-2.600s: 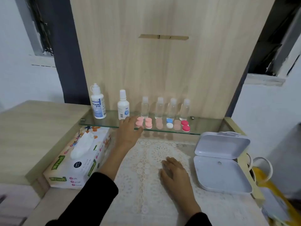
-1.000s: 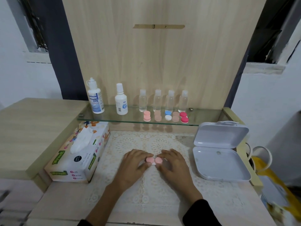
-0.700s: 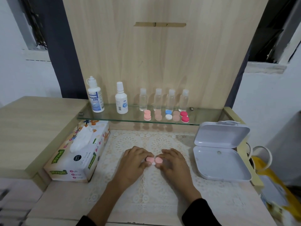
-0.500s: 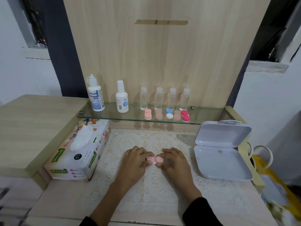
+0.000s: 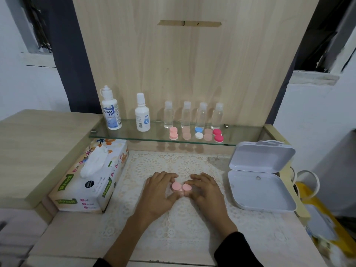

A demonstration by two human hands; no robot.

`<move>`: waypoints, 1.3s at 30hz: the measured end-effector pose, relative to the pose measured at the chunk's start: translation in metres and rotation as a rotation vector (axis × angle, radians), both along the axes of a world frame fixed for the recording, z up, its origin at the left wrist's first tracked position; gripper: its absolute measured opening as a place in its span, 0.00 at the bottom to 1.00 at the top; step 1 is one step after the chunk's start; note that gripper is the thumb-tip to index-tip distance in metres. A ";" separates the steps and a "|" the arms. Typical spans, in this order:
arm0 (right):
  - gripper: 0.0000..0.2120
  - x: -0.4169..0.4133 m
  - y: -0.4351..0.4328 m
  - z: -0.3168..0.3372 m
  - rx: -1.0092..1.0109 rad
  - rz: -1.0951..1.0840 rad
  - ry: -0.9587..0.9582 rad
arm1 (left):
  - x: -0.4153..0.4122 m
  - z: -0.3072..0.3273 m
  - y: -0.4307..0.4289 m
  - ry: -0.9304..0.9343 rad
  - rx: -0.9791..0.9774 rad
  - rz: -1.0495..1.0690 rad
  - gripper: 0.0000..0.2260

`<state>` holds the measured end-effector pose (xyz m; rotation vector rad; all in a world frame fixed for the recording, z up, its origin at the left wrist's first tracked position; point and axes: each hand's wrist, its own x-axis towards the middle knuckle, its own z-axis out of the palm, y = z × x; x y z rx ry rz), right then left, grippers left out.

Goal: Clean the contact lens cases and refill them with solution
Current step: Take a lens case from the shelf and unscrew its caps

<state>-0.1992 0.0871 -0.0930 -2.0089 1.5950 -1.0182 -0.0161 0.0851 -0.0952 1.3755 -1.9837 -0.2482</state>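
One pink lens case (image 5: 175,185) (caps up) runs lengthwise left-to-right, pinched by left hand (image 5: 159,192) and right hand (image 5: 205,192).

1. This looks like a home, a private dressing corner rather than a shop or clinic: a light wood-grain vanity unit (image 5: 183,64) stands against plain white walls (image 5: 28,87).
2. A narrow glass shelf (image 5: 123,132) across its back panel carries personal eye-care things: two labelled solution bottles (image 5: 111,114), four small clear bottles (image 5: 168,115) and a row of coloured contact lens cases (image 5: 199,132).
3. The surface below wears a white lace mat (image 5: 173,228), a household touch.
4. An opened box of facial tissues (image 5: 86,189) sits at the left, and a white hinged box (image 5: 258,178) lies open at the right.
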 end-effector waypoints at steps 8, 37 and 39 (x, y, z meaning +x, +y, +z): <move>0.14 -0.001 -0.001 0.000 0.031 0.003 -0.016 | 0.000 -0.002 0.000 0.036 -0.012 0.025 0.16; 0.14 -0.002 0.004 0.004 0.006 0.018 0.016 | 0.004 0.022 -0.034 -0.107 0.167 0.270 0.16; 0.15 -0.003 0.002 0.002 0.013 0.022 0.027 | 0.004 0.020 -0.030 -0.082 0.153 0.264 0.19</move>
